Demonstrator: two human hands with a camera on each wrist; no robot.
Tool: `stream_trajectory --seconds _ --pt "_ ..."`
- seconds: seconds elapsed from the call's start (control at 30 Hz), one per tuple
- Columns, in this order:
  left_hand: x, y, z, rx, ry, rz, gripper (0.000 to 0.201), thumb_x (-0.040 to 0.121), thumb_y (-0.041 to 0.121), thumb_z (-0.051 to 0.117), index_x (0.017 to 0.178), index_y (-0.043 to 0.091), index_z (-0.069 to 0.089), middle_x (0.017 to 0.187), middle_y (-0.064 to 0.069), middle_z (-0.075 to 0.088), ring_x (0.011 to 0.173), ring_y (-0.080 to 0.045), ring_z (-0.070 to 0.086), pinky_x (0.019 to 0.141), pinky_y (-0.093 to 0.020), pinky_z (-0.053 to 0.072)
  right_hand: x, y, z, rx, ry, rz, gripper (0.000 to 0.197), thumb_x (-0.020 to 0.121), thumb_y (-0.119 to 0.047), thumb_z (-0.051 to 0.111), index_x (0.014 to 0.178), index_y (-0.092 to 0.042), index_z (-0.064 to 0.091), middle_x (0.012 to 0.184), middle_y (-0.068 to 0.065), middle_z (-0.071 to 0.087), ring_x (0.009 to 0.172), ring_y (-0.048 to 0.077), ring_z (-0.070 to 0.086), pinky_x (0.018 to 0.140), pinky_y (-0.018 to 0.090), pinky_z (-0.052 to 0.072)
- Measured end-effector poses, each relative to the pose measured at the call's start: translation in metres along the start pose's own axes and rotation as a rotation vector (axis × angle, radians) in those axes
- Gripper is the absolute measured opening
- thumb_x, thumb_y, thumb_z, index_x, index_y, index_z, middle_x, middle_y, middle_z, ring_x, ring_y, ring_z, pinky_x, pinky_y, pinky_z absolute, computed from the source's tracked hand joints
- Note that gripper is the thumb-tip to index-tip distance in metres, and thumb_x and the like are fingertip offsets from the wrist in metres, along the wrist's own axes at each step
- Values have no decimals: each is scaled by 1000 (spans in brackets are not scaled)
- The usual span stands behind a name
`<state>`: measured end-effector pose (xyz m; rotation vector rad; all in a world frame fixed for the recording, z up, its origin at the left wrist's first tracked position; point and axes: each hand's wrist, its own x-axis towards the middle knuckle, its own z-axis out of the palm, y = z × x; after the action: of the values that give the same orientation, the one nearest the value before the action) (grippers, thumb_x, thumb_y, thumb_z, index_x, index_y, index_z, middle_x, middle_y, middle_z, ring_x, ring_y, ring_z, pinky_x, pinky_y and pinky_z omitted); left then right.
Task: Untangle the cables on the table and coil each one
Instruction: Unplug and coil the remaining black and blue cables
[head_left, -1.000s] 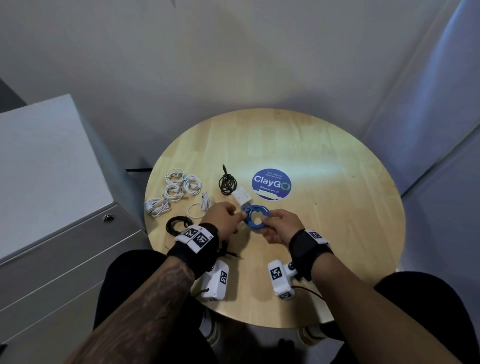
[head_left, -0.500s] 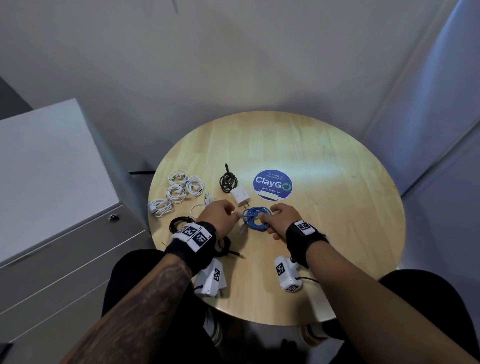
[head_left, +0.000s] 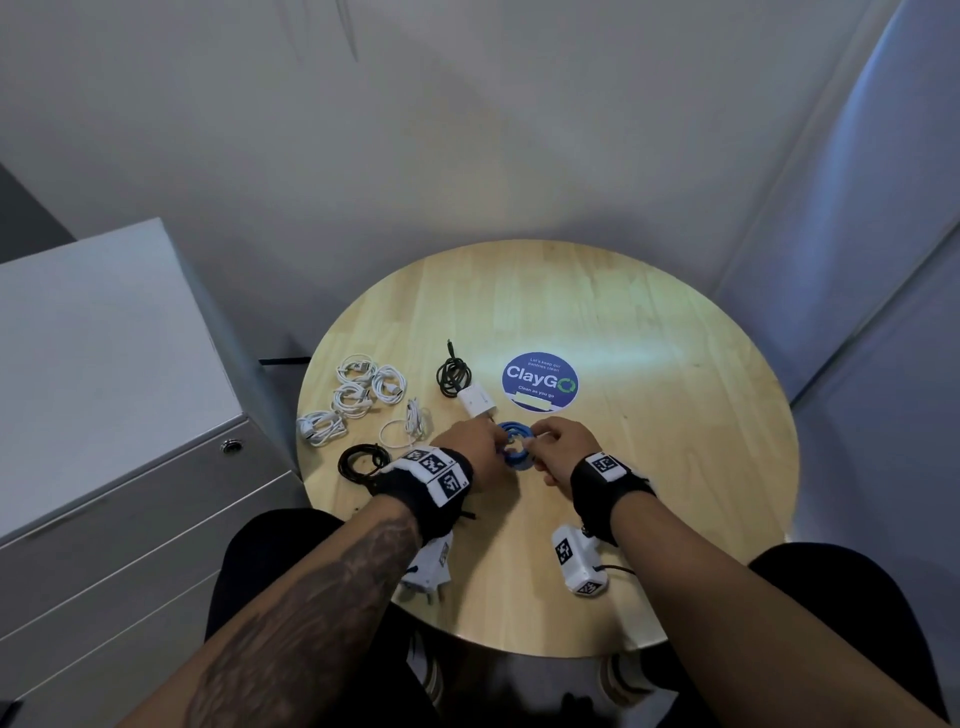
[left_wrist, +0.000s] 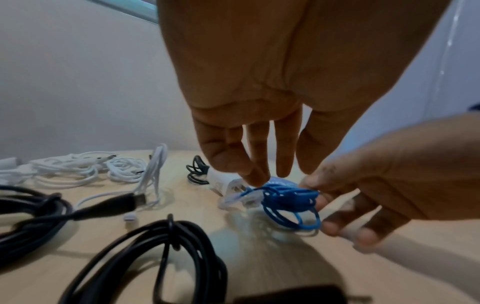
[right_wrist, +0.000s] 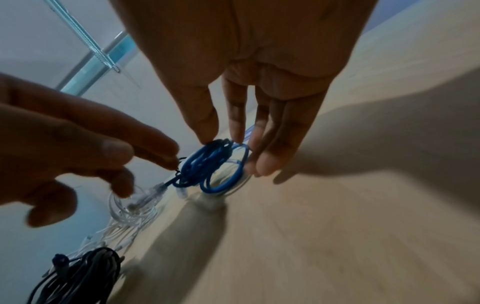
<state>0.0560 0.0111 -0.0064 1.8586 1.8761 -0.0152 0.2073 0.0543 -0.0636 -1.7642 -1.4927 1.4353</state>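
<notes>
A small blue cable (head_left: 514, 448) wound into a coil sits low over the round wooden table (head_left: 649, 467), between my two hands. My right hand (head_left: 558, 452) pinches the top of the coil (right_wrist: 221, 148) with thumb and forefinger. From the left, my left hand (head_left: 474, 446) closes its fingertips (left_wrist: 257, 181) on the coil's other side. The clear plug (left_wrist: 246, 198) of the blue cable hangs beside the coil. Whether the coil rests on the wood cannot be told.
A white charger block (head_left: 478, 402) and a small black coil (head_left: 453, 376) lie just beyond the hands. Several white coiled cables (head_left: 363, 389) lie far left. Thick black cable (head_left: 361, 460) lies by my left wrist. A grey cabinet (head_left: 104, 389) stands left; a blue sticker (head_left: 540, 384) is mid-table.
Both hands have come closer together over the blue coil and carried it lower toward the table. The coil was held up as an open ring before.
</notes>
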Motion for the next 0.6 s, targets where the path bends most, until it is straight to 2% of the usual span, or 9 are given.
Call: stream_trajectory --seconds 0.07,0.1,0.13,0.2,0.23,0.3,0.4,0.5,0.6 --pt "9 6 7 165 -93 -24 29 95 23 49 117 13 65 119 -12 62 111 -32 55 87 -35 46 1 -1 -1 -158 23 -40 28 86 -22 69 113 -17 67 106 10 70 86 29 66 76 37 57" --pt "13 7 10 226 -117 -31 29 97 23 47 117 11 64 118 -13 61 112 -32 54 85 -34 45 2 -2 -2 -256 38 -58 30 86 -23 69 116 -17 67 112 9 70 97 29 66 84 36 55" --pt "17 8 12 272 -133 -34 29 98 24 46 116 9 64 118 -13 61 112 -31 55 83 -33 45 3 -3 -3 -336 51 -73 33 86 -22 69 119 -17 66 117 7 69 105 28 64 88 31 51" --pt "24 10 14 343 -150 -39 30 99 26 46 117 8 63 118 -13 61 112 -30 57 85 -34 47 5 -4 -3 -403 70 -74 39 88 -21 68 126 -15 62 125 7 65 113 27 60 91 28 46" --pt "27 10 15 368 -148 -47 31 99 27 46 118 8 62 120 -12 60 113 -30 57 87 -36 48 5 -6 -3 -420 72 -74 38 88 -19 66 125 -13 62 125 8 65 113 28 60 92 29 46" --pt "28 7 21 376 -150 -65 33 99 28 46 124 8 56 125 -12 54 116 -31 52 88 -39 47 4 -9 2 -448 56 -93 27 88 -14 64 114 -10 68 117 10 69 106 30 62 90 33 51" --pt "29 0 32 355 -175 -59 39 100 28 43 134 11 49 137 -9 43 121 -32 43 95 -45 43 3 -12 7 -467 31 -120 20 87 -12 61 103 -11 72 106 11 72 95 32 63 84 38 55" --pt "30 -4 31 309 -209 -74 43 102 33 43 142 17 46 146 -3 37 126 -33 37 104 -47 37 3 -16 10 -478 -1 -144 26 89 -9 56 110 -10 70 110 12 70 97 34 62 84 37 52" --pt "29 -6 24 271 -212 -60 44 102 35 42 142 18 48 148 -5 35 127 -34 36 108 -46 34 1 -18 9 -470 -39 -166 26 88 -7 54 111 -6 66 109 15 68 99 35 61 87 39 51"
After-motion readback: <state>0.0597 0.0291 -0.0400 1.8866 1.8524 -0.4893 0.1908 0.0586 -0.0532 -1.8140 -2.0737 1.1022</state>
